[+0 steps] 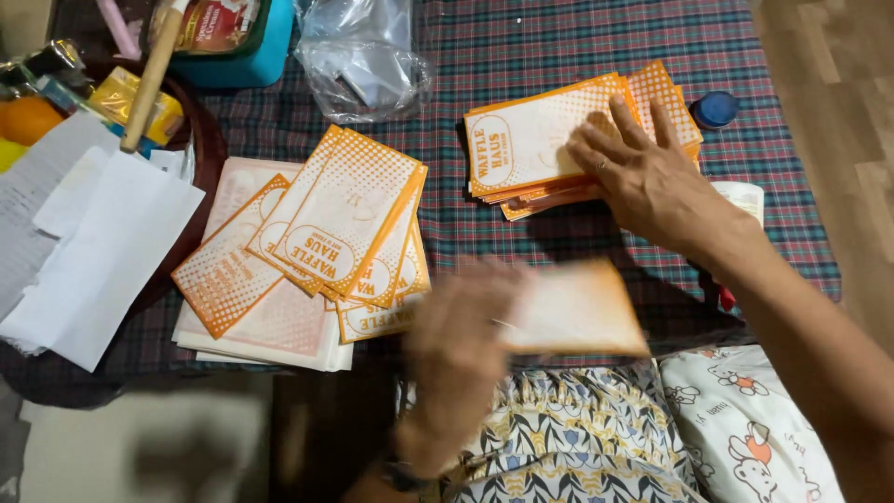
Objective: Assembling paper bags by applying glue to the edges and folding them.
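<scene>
Holding one orange and white paper sleeve [577, 312] near the front edge of the table [559, 37], the left hand [461, 349] is blurred, its fingers closed on the sleeve's left end. The right hand [643, 177] lies flat with fingers spread on a neat stack of sleeves [531, 140] toward the table's back right. A loose fanned pile of sleeves [317, 242] lies at the left, beside white papers [93, 251]. A clear plastic bag [363, 56] is at the back edge
</scene>
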